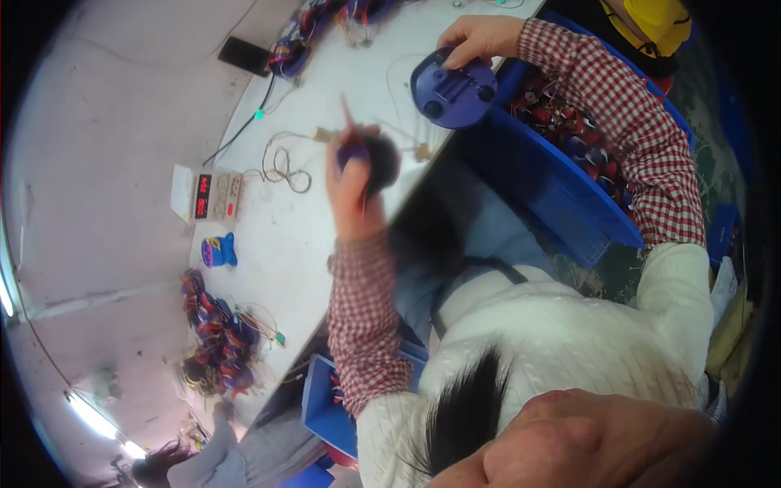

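My left hand [350, 189] is over the white table, its fingers closed around a dark, rounded part [382, 159] with purple on it. Motion smears this part, so its kind is not clear; thin wires are close by. One finger of that hand points away from the grip. At the table's right edge, my right hand [476, 39] pinches the rim of a round blue-purple plastic base [457, 96]. The base shows slots and two dark round feet. A looped thin cable [285, 172] with a small connector lies left of my left hand.
A small meter with a red display [213, 197] stands at the table's left, near a blue figurine [218, 250]. Wired assemblies [215, 329] are heaped at the near left. A blue crate [553, 175] of parts sits right of me. A phone [244, 55] lies far left. Another person [203, 455] is lower left.
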A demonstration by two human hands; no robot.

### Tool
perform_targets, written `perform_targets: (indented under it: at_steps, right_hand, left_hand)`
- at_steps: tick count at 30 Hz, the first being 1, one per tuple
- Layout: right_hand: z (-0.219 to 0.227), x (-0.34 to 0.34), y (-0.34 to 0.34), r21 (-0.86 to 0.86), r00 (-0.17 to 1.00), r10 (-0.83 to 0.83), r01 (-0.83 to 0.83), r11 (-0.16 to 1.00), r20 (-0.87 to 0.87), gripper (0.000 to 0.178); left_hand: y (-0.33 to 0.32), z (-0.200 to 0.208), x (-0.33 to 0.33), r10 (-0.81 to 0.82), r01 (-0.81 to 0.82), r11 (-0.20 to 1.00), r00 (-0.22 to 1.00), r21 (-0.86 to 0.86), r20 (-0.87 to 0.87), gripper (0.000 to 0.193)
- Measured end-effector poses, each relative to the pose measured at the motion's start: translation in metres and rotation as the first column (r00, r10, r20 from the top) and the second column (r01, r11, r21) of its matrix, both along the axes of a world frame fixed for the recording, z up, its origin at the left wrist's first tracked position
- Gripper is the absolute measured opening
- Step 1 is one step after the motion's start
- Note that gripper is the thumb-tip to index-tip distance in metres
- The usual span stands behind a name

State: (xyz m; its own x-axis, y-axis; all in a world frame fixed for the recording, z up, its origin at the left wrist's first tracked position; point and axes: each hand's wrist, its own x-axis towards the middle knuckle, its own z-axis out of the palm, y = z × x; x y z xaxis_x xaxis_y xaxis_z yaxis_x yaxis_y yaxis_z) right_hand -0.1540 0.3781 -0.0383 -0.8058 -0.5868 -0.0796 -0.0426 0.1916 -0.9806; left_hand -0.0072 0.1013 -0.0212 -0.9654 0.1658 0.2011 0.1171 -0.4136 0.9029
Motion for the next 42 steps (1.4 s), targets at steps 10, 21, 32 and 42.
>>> perform_targets:
  at_steps: [10, 21, 32, 42]
  right_hand:
    - [0.044, 0.064, -0.105, -0.466, 0.812, 0.348, -0.108, 0.878, 0.468, 0.03]
    - [0.069, 0.101, -0.16, -0.323, 0.776, 0.064, 0.185, 0.928, 0.628, 0.028]
    - [0.051, 0.091, -0.148, 0.017, 0.896, -0.108, 0.111, 0.994, 0.43, 0.034]
    - [-0.018, -0.036, -0.129, 0.312, 0.947, 0.095, 0.005, 0.95, -0.306, 0.03]
  left_hand:
    - [-0.118, 0.083, 0.149, 0.507, -0.511, 0.788, 0.855, 0.342, 0.11, 0.066]
    - [-0.171, 0.08, 0.144, 0.832, -0.868, 0.496, 0.485, 0.029, 0.269, 0.035]
    - [-0.197, 0.025, 0.055, 0.974, -0.784, 0.226, 0.195, -0.578, 0.116, 0.07]
    - [-0.195, 0.012, 0.076, 0.955, -0.672, 0.135, 0.283, -0.728, -0.085, 0.071]
